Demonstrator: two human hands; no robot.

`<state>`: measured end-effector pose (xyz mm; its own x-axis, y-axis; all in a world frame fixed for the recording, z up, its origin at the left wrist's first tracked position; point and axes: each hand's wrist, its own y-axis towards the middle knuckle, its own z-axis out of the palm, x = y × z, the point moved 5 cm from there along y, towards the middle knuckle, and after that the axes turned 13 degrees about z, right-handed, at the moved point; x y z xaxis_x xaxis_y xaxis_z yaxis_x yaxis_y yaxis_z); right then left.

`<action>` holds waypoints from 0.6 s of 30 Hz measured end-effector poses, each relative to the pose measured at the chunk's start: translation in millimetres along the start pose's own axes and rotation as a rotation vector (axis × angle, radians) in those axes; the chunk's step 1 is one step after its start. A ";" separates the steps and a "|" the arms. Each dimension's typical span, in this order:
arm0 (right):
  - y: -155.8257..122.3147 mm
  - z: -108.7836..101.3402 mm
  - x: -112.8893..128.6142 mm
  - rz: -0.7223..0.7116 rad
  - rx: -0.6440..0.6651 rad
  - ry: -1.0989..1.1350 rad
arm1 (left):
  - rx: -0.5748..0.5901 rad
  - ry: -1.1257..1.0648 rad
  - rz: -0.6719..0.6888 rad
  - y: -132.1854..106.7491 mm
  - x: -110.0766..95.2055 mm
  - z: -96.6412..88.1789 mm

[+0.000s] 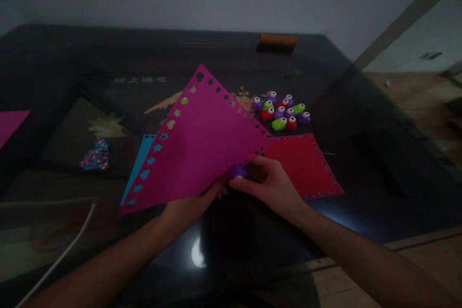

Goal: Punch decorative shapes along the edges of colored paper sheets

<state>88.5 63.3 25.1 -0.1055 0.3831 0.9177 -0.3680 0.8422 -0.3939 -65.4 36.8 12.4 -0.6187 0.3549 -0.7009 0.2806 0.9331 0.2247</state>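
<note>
A magenta sheet of paper (pixel 212 139) is raised above the table, tilted, with small shapes cut along several of its edges. My left hand (pixel 193 204) grips its near edge from below; the sheet hides most of those fingers. At the same edge, my right hand (pixel 272 183) is closed around a small purple craft punch (pixel 238 172), which sits against the paper. Under the magenta sheet lies a blue sheet (pixel 139 166), partly covered. Beside my right hand rests a red sheet (pixel 301 166) with punched borders.
Several purple, green and red craft punches (pixel 279 111) are grouped behind the red sheet. Paper confetti (pixel 96 155) lies in a pile at left. A brown cylinder (pixel 278 41) is at the back, a white cable (pixel 77 236) at front left.
</note>
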 end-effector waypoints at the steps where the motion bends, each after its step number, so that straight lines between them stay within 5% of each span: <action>1: -0.2 0.2 0.4 0.002 0.007 -0.007 | -0.007 -0.003 -0.003 -0.1 0.2 0.2; 18: 1.5 0.9 -0.9 0.030 0.097 0.042 | -0.031 -0.077 -0.084 3.5 -0.6 -4.5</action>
<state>87.2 63.9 23.7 -0.0798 0.4249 0.9017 -0.4532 0.7903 -0.4124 -67.4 40.1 16.6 -0.5809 0.2710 -0.7675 0.2069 0.9611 0.1828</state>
